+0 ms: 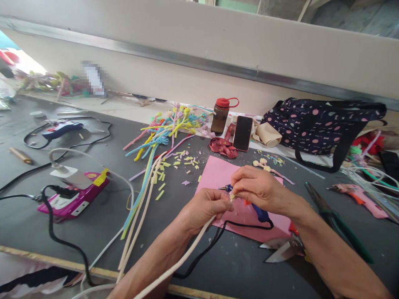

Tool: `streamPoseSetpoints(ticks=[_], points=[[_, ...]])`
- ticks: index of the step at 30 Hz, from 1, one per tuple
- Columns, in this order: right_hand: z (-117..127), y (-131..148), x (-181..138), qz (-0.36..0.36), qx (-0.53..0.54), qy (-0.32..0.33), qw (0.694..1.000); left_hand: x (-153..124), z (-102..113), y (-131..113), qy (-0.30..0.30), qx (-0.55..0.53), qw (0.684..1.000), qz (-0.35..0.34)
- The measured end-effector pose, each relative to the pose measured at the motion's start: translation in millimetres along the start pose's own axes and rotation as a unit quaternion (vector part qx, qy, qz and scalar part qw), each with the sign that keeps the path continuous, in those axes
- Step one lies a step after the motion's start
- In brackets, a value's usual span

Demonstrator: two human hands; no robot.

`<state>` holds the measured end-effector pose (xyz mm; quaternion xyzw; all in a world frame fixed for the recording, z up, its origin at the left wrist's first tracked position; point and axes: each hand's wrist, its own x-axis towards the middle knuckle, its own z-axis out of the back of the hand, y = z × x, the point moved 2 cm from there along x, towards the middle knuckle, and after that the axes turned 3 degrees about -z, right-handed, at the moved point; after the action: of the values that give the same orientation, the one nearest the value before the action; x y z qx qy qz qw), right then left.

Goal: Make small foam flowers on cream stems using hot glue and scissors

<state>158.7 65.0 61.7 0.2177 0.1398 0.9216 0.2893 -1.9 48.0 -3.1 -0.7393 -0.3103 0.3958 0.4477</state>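
My left hand (pixel 207 207) is closed in a pinch on the end of a long cream cord (pixel 183 259), which trails over my forearm to the bottom edge. At its fingertips is a small pale yellow piece (pixel 232 197). Closed fingertips of my right hand (pixel 260 189) meet it from the other side and seem to pinch that piece. Beneath my right hand a blue glue gun (pixel 261 213) lies on a pink sheet (pixel 213 174), its metal nozzle pointing left. The hand partly hides the gun.
Cream cords (pixel 140 220) and a pile of colored stems (pixel 174 124) lie left of cut bits (pixel 160 194). Scissors (pixel 285 249), green-handled pliers (pixel 330 218) and a pink glue gun (pixel 363 199) are right. A magenta power strip (pixel 77 203) stands left; a bottle (pixel 220 118) and phone (pixel 242 133) are behind.
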Motion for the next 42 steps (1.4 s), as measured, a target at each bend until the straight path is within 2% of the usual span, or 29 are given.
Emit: streamPoseSetpoints(ticks=[5, 13, 18, 26, 42], points=[[5.0, -2.4, -0.5, 0.002, 0.054, -0.025, 0.998, -3.3, 0.7, -4.8, -0.005, -0.02, 0.999, 0.029], [16.2, -10.3, -4.2, -0.039, 0.169, -0.109, 0.979, -4.0, 3.8, -2.8, 0.08, -0.094, 0.991, 0.046], [15.3, -10.2, -2.9, -0.035, 0.181, -0.097, 0.978, -3.4, 5.9, -1.3, 0.114, -0.124, 0.984, 0.06], [7.5, -6.9, -1.3, -0.025, 0.184, -0.068, 0.98, -3.4, 3.7, -1.7, 0.107, -0.125, 0.985, 0.058], [0.0, -8.5, -0.8, -0.039, 0.196, -0.058, 0.978, -5.2, 1.9, -2.2, 0.096, -0.107, 0.988, 0.052]])
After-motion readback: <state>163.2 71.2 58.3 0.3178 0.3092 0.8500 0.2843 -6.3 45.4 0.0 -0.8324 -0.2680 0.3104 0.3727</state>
